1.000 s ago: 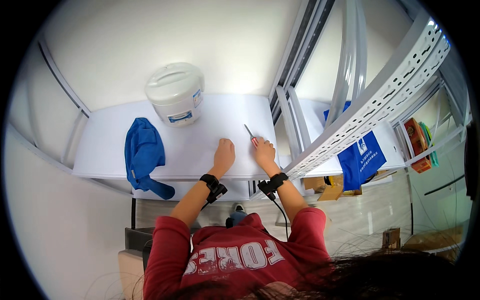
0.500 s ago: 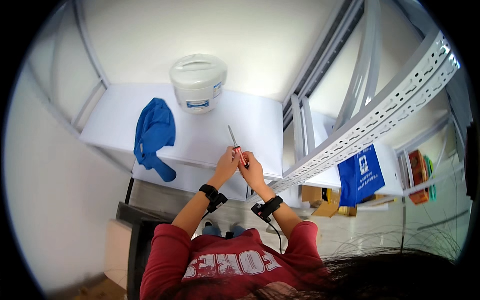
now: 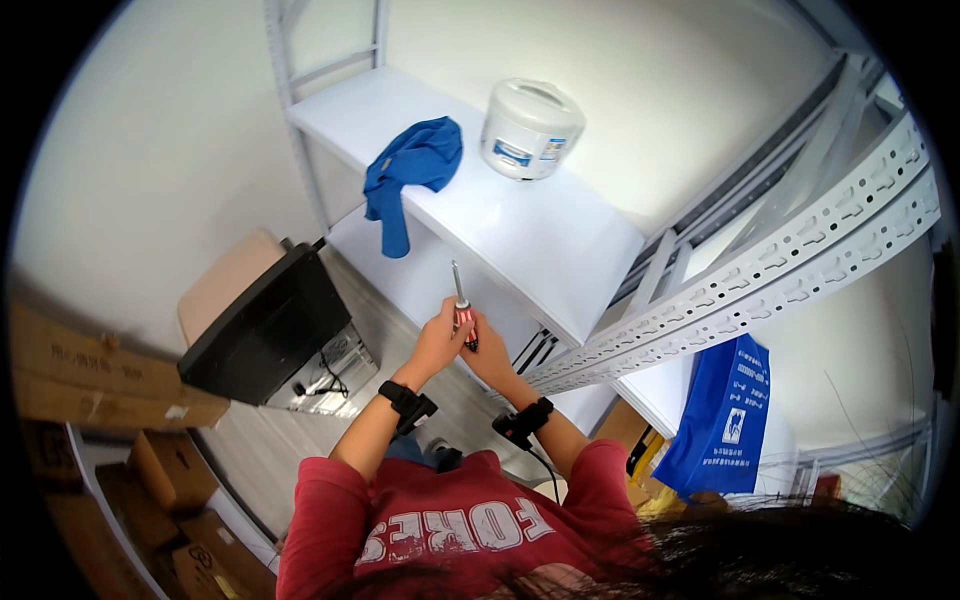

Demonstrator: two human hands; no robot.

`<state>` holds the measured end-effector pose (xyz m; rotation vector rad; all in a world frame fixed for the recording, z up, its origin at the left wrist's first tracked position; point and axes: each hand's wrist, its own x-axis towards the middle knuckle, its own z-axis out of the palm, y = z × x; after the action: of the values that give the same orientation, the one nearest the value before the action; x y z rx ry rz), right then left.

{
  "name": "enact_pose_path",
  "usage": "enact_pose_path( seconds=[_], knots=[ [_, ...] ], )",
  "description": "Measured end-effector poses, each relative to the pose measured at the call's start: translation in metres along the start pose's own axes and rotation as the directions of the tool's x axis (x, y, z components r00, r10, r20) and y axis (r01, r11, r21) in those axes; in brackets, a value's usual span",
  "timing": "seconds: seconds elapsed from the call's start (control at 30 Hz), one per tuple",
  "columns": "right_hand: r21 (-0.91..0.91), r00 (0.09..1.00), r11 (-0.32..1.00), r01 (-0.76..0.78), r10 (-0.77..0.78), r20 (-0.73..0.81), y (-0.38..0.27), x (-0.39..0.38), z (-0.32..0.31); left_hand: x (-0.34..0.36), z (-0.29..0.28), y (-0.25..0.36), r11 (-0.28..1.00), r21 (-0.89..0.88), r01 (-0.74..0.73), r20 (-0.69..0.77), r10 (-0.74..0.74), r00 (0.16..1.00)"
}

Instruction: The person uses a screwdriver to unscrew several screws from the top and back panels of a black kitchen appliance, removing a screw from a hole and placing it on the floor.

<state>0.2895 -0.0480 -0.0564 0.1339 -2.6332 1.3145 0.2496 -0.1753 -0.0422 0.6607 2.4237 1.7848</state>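
A screwdriver with a red and black handle and a bare metal shaft points away from me, its tip up. My left hand is closed around the handle from the left. My right hand holds the lower end of the same handle from the right, fingers bent against it. Both hands are in front of the white shelf, apart from it. A blue cloth lies on the shelf's left part, one end hanging over the front edge. Behind it stands a lidded white bucket.
On the right, a perforated metal rack post runs close by. A blue bag hangs beyond it. To the left stand a black-backed chair and cardboard boxes. A lower shelf sits under the white one.
My view has swung left, bringing the chair and boxes into sight. The hands and screwdriver, over the shelf before, are now in front of its edge. Both hands keep hold.
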Motion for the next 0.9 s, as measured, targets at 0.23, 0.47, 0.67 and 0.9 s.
enact_pose_path(
  seconds=[0.23, 0.47, 0.67, 0.9],
  knots=[
    [0.183, 0.97, 0.983, 0.031, -0.074, 0.23, -0.03, -0.019, 0.052, -0.073, -0.047, 0.003, 0.992, 0.098, 0.083, -0.187, -0.063, 0.98],
    [0.243, 0.917, 0.967, 0.076, -0.163, 0.363, -0.082, -0.048, 0.113, -0.148, -0.106, 0.0, 0.976, 0.122, 0.182, -0.358, -0.128, 0.925],
    [0.219, 0.889, 0.973, 0.068, -0.159, 0.429, -0.124, -0.079, 0.179, -0.216, -0.16, -0.017, 0.944, 0.255, 0.21, -0.477, -0.066, 0.876],
    [0.187, 0.875, 0.98, 0.061, -0.143, 0.462, -0.153, -0.126, 0.251, -0.292, -0.213, -0.037, 0.929, 0.272, 0.252, -0.451, -0.108, 0.886]
  ],
)
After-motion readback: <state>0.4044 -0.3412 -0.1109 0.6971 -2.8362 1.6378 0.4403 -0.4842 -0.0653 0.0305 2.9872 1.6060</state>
